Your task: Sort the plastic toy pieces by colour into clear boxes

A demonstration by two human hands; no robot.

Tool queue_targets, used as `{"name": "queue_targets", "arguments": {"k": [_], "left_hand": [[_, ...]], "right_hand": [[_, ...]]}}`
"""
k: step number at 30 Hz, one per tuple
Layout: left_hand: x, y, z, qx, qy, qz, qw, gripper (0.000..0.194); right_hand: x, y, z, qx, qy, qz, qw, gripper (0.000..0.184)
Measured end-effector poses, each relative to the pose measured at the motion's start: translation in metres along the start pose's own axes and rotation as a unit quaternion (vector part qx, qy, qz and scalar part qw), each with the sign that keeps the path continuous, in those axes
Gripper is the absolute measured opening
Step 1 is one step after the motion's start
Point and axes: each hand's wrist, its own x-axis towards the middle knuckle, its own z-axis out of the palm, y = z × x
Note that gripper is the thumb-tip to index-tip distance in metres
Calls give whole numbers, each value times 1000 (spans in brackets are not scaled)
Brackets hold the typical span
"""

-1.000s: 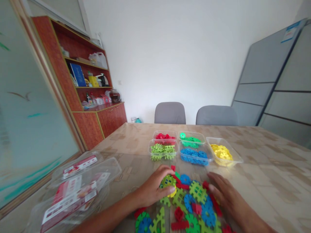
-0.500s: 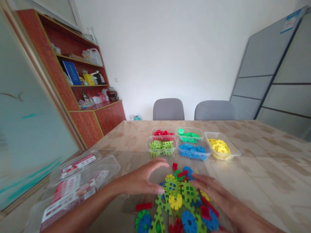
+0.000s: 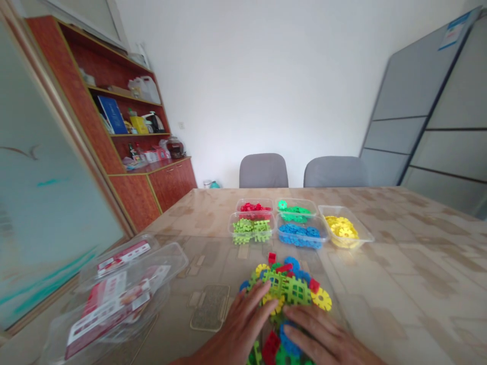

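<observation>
Farther across the table (image 3: 399, 263), five clear tubs stood together in a cluster: one held red pieces (image 3: 254, 207), one held dark green pieces (image 3: 296, 213), one held light green pieces (image 3: 251, 229), one held blue pieces (image 3: 300, 234), and the rightmost held yellow pieces (image 3: 341, 229). At the near left lay a stack of clear lids (image 3: 122, 289) with red and white labels, at least three by the visible edges, though the exact count could not be told. Two grey chairs (image 3: 263, 171) stood at the far side of the table. Near the bottom edge sat a mixed pile of plastic pieces (image 3: 289, 291), with red, blue, yellow and both greens jumbled together, too many and too overlapped to count. Both hands lay palm down on the near part of that pile. The left hand (image 3: 238, 329) had its fingers stretched and slightly spread, their tips touching the light green and yellow pieces. The right hand (image 3: 323, 342) lay flat too, fingers apart, resting over blue and red pieces; neither hand was gripping anything.
</observation>
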Motion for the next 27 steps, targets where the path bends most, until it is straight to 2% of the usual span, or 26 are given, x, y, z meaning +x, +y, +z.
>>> {"name": "queue_targets", "arguments": {"k": [2,4,5,8,10,14,16,18,21,24,27], "left_hand": [[10,4,-1,-20,52,-10,998,99],[13,10,-7,-47,107,-22,993,96],[13,13,-11,-54,132,-31,989,85],[10,21,-20,-54,184,-67,979,37],[10,24,-26,-55,192,-81,977,20],[13,29,-45,-53,128,-45,989,13],[12,33,-58,-41,67,-42,996,11],[9,39,-71,-22,-2,-48,999,18],[5,50,-84,-3,-82,-41,996,35],[2,54,-86,-2,-109,-8,994,41],[2,50,-86,15,-111,-1,994,42]], "right_hand": [[15,-1,-6,9,31,-14,999,64],[25,0,-12,33,60,-19,997,69],[27,0,-15,46,75,-13,996,62],[29,0,-23,76,96,45,991,22],[28,-4,-26,72,70,69,993,18],[26,-17,-24,-6,-9,88,996,7],[25,-19,-18,-29,-21,106,994,21],[24,-18,-11,-33,-15,114,993,30],[24,-13,-3,-16,-6,131,991,30],[25,-9,-1,10,-20,145,989,23],[25,-8,-1,2,-13,137,991,32]]}}
